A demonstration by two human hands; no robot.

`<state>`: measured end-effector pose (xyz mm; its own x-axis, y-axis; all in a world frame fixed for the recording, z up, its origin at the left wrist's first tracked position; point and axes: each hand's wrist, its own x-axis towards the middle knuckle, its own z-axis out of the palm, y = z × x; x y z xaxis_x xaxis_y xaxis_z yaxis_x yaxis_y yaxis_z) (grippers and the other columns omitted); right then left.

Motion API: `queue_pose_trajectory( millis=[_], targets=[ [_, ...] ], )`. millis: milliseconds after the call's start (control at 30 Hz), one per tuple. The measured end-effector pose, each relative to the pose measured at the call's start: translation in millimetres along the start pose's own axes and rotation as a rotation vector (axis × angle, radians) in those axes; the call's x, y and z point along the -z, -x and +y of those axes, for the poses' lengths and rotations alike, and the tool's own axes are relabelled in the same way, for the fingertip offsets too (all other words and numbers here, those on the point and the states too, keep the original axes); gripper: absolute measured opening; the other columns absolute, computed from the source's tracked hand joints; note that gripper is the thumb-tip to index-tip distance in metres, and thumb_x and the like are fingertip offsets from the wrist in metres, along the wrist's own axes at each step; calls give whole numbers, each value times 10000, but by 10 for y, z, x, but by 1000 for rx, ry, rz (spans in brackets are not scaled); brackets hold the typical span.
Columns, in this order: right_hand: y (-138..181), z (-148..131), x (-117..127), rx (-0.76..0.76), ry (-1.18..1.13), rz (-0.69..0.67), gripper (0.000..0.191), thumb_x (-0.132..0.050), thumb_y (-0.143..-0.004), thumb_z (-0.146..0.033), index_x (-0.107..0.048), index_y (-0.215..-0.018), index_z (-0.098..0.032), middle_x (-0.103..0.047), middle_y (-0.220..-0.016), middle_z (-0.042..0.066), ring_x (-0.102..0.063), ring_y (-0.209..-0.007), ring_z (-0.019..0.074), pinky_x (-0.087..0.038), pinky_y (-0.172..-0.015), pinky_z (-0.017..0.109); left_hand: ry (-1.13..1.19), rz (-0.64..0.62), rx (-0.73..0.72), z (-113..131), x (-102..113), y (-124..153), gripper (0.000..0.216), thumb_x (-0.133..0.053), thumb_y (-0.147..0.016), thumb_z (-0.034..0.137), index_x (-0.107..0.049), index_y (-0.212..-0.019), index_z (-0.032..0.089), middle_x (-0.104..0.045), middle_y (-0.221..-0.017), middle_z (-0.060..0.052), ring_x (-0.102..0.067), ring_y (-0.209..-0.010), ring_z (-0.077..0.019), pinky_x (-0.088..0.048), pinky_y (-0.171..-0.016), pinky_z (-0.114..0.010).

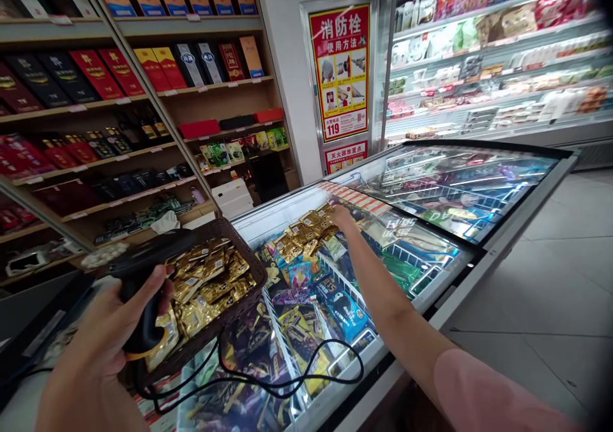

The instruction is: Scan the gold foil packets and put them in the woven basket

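My left hand (103, 349) is wrapped around the handle of a black barcode scanner (143, 291), whose black cable (287, 381) loops across the lower middle. Just behind the scanner is a dark brown woven basket (249, 253) filled with gold packets (211, 285). My right arm stretches into an open-topped part of the chest freezer (460, 272). Over there my right hand (341, 216) reaches a pile of gold packets (304, 234); its fingers are too small and hidden to make out. Blue, purple and yellow ice-cream packets (340, 307) lie nearer, between white wire dividers.
A sliding glass lid (450, 183) covers the freezer's far right part. Wooden shelves (230, 87) with boxes stand at the left. Behind are a red fire-hydrant notice (340, 68) and a lit refrigerated display (498, 68). Tiled floor (541, 291) lies to the right.
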<state>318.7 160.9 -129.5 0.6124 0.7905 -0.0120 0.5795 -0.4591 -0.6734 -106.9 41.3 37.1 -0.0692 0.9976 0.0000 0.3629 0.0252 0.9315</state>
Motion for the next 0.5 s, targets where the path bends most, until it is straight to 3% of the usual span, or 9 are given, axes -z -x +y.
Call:
queue_pose_trajectory(
  millis=[167, 267, 333, 400, 500],
  targets=[
    [177, -110, 7, -14, 113, 70, 354, -622, -969, -334, -600, -1285, -174, -596, -1309, 122, -626, -1111, 250, -540, -923, 455, 7, 19, -23, -60, 93, -37, 591, -853, -536, 666, -659, -845, 201, -648, -667, 23, -537, -555, -118, -391, -437, -194],
    [380, -339, 40, 81, 152, 129, 299, -508, -1002, -205, -629, -1262, -120, -509, -1399, 238, -480, -1298, 371, -382, -1059, 557, -21, 71, -42, -125, 227, -29, 546, -855, -586, 620, -668, -833, 171, -646, -660, 8, -551, -551, -122, -417, -453, -201],
    [587, -606, -14, 216, 159, 144, 329, -471, -997, -172, -623, -1278, -91, -465, -1421, 272, -374, -1359, 425, -281, -1093, 583, -36, 105, -69, -166, 330, -7, 504, -862, -608, 583, -670, -809, 163, -655, -672, 0, -569, -562, -126, -439, -468, -202],
    [902, -947, -170, 435, 151, 119, 357, -461, -991, -167, -609, -1297, -57, -479, -1391, 287, -393, -1321, 427, -265, -1080, 581, -18, 124, -101, -191, 416, 30, 470, -857, -635, 556, -670, -806, 161, -666, -694, -6, -585, -576, -128, -459, -485, -202],
    [1580, -1498, -572, 721, 137, -34, 228, -592, -944, -232, -711, -1120, -152, -611, -1262, 165, -514, -1205, 304, -351, -1056, 432, 55, 160, -131, -190, 477, 101, 467, -835, -670, 560, -656, -814, 153, -654, -689, -11, -577, -559, -115, -468, -494, -203]
  ],
)
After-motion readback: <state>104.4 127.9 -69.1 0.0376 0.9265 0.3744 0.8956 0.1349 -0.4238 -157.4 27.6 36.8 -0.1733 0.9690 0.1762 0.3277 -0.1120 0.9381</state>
